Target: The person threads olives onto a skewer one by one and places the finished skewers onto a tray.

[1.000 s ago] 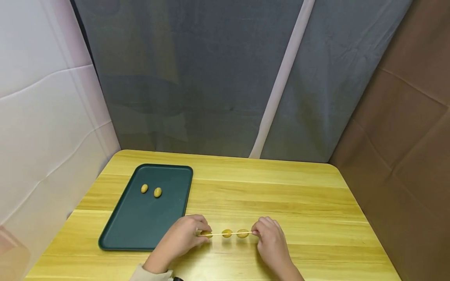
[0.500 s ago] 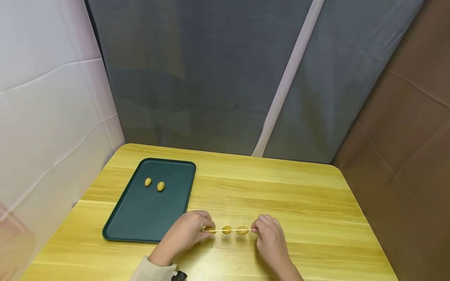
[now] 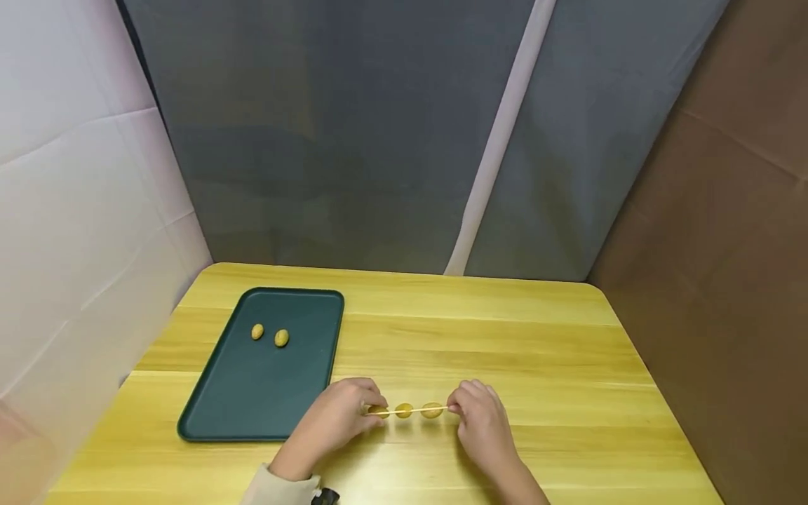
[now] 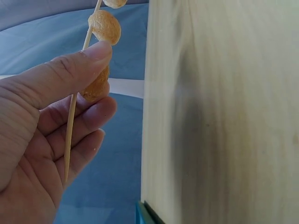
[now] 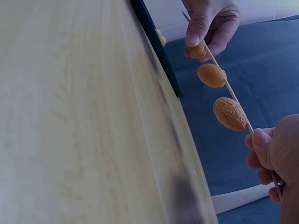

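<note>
While the head camera looks down on the wooden table [image 3: 505,337], the left hand [image 3: 334,421] and the right hand [image 3: 482,428] hold a thin skewer [image 3: 416,410] level between them, just above the tabletop, with three small yellowish pieces threaded on it; the green tray [image 3: 252,400] to the left carries two loose pieces [image 3: 268,334]. From the left wrist view, the thumb and fingers pinch the end piece [image 4: 96,86] on the stick, with the stick's bare end running down across the palm and a second piece [image 4: 105,26] just above. From the right wrist view, the right fingers curl round the other end of the stick, though the grip itself is partly cut off at the frame edge, and the nearest piece [image 5: 230,113] sits close to them. Judging by this, the threading step is in hand: the end piece is likely being slid along, which calls for a steady hold on the far end.
</note>
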The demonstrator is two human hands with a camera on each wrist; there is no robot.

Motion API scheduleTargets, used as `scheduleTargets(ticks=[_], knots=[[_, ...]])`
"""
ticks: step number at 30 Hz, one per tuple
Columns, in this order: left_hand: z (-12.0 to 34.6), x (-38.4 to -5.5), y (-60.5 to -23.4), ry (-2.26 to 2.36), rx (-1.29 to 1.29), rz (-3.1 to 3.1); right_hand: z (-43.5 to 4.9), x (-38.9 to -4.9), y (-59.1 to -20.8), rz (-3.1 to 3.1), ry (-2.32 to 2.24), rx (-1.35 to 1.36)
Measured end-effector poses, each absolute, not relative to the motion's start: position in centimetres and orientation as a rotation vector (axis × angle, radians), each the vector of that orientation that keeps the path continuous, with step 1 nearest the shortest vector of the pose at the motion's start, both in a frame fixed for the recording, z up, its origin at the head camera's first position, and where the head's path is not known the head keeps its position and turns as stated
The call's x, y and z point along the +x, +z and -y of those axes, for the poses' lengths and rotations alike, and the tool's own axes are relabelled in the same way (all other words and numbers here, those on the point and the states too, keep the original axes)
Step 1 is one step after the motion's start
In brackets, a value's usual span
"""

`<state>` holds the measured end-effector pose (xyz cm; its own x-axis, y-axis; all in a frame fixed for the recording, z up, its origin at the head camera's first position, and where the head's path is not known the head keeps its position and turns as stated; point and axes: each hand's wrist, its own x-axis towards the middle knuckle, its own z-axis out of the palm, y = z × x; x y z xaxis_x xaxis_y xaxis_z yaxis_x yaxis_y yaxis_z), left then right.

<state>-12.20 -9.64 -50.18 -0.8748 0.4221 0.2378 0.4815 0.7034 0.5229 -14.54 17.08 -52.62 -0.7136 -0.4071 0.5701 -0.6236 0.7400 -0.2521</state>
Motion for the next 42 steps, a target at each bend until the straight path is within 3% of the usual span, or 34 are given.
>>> scheduleTargets(ticks=[7, 31, 37, 42], knots=[[10.5, -11.2, -50.5, -0.922, -0.725, 2.817, -16.7, -14.4, -53.1, 2.45, 0.614, 0.867], [11.6, -11.7, -50.0, -1.021, -0.738, 2.834, -16.9, -14.4, -53.2, 2.426, 0.781, 0.763], [15.3, -12.5, -48.7, -1.091, -0.566, 2.888, -17.3, -14.4, -53.0, 2.442, 0.816, 0.737], [19.9, -13.5, -47.8, -0.923, -0.255, 2.929, -17.6, -14.5, -52.7, 2.454, 0.835, 0.727]])
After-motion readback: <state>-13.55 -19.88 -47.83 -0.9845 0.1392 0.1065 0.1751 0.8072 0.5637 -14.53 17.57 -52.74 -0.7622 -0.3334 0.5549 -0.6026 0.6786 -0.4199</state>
